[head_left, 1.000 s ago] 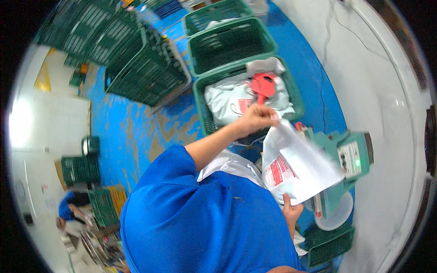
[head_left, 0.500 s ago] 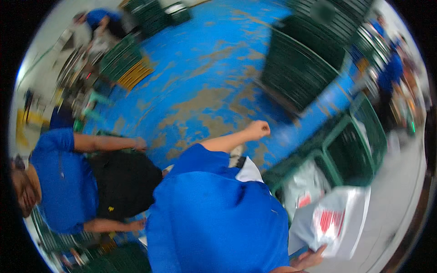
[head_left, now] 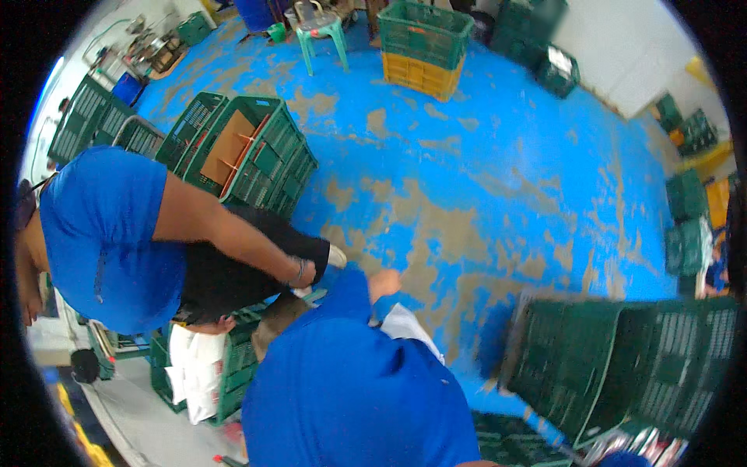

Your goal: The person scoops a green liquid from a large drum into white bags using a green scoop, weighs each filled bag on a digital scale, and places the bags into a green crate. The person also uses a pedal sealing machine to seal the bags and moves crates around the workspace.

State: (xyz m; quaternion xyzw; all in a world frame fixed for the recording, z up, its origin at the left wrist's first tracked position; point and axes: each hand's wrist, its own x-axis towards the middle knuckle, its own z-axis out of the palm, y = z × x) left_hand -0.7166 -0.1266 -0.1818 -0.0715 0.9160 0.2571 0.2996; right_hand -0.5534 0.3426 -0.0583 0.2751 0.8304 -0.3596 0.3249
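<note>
Left hand [head_left: 384,283]: showed past the blue sleeve [head_left: 350,294]; whether its fingers were spread, curled or holding something, I could not tell.
Right hand: was out of view.
White cloth [head_left: 410,327]: hung just beside the left hand, toward 5 o'clock, its long axis running roughly 11 to 5.
Green crates [head_left: 556,358]: stood well apart, at that hand's 4 o'clock.
Co-worker's hand [head_left: 304,272]: was at its 9 o'clock.

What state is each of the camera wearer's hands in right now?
Left hand: in view, but too unclear to tell open or closed.
Right hand: out of view, so cannot be told.
</note>
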